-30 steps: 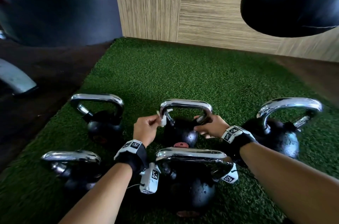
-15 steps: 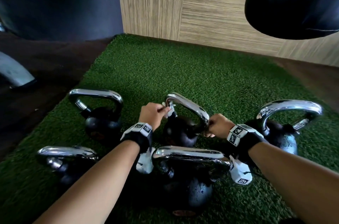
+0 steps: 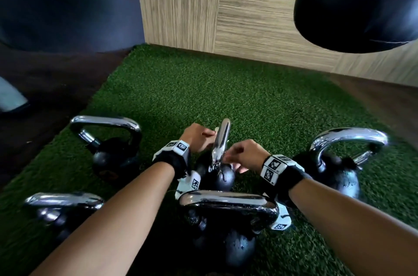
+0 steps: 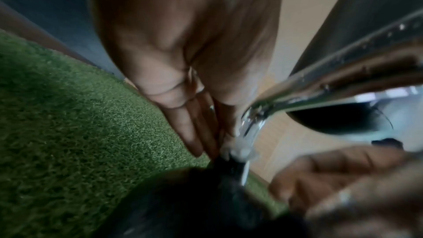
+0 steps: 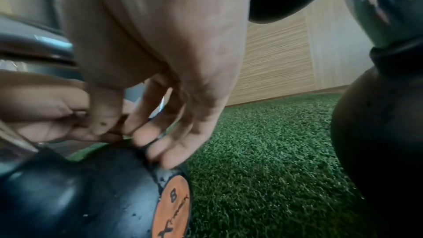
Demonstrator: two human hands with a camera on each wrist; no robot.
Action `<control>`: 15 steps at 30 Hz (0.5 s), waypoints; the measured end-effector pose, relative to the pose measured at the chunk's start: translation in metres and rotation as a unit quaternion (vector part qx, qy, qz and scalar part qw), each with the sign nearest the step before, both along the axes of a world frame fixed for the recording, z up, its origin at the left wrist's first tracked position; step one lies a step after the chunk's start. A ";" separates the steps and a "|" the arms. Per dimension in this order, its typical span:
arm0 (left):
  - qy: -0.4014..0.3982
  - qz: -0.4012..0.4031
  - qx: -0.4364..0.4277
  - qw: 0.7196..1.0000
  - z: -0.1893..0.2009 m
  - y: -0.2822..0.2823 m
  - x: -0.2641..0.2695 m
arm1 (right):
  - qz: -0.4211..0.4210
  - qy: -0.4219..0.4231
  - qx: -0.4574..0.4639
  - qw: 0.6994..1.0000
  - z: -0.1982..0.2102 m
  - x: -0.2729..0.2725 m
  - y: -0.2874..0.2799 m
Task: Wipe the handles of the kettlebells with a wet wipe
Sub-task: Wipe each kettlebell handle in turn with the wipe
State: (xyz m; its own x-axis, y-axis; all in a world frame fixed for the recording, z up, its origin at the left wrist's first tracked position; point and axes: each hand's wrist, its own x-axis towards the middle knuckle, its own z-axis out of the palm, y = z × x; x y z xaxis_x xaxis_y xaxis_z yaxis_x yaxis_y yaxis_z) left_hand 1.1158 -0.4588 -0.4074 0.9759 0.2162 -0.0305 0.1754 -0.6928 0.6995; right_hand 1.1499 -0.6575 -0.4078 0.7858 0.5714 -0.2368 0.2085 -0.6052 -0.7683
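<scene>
Your left hand [image 3: 196, 139] pinches what looks like a wet wipe [image 3: 216, 131] against the middle kettlebell's chrome handle [image 3: 220, 143] on the turf [image 3: 226, 95]; your right hand [image 3: 243, 155], fingers curled, grips the handle's base above the ball.

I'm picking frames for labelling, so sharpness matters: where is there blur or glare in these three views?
Head view: mostly sharp, bright glare streaks on the chrome kettlebell handles, edges bowed by the wide lens. Left wrist view: soft throughout, the left hand and the black kettlebell body smeared. Right wrist view: the right hand blurred, the orange round label readable, the green artificial turf fairly crisp.
</scene>
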 end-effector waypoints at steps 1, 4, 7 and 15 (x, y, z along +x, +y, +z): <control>-0.012 0.008 0.006 1.000 -0.003 -0.001 -0.001 | -0.014 -0.017 0.007 1.000 -0.003 0.003 0.000; -0.037 0.032 0.002 0.999 -0.005 -0.006 -0.001 | 0.073 0.005 0.019 0.997 -0.008 -0.001 0.006; -0.058 0.035 -0.016 0.998 0.005 -0.006 0.005 | 0.046 0.062 0.053 0.996 -0.024 -0.004 0.014; -0.159 0.031 -0.035 0.986 0.010 -0.010 0.006 | -0.057 0.157 0.058 0.984 -0.040 0.000 0.012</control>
State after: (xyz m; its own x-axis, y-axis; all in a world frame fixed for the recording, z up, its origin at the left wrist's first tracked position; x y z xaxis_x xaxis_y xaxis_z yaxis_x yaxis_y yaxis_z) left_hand 1.1222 -0.4690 -0.3972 0.9236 0.2843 0.2571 -0.0191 -0.6358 0.7716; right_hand 1.1499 -0.6458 -0.4477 0.7449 0.5210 -0.4168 -0.1146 -0.5155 -0.8492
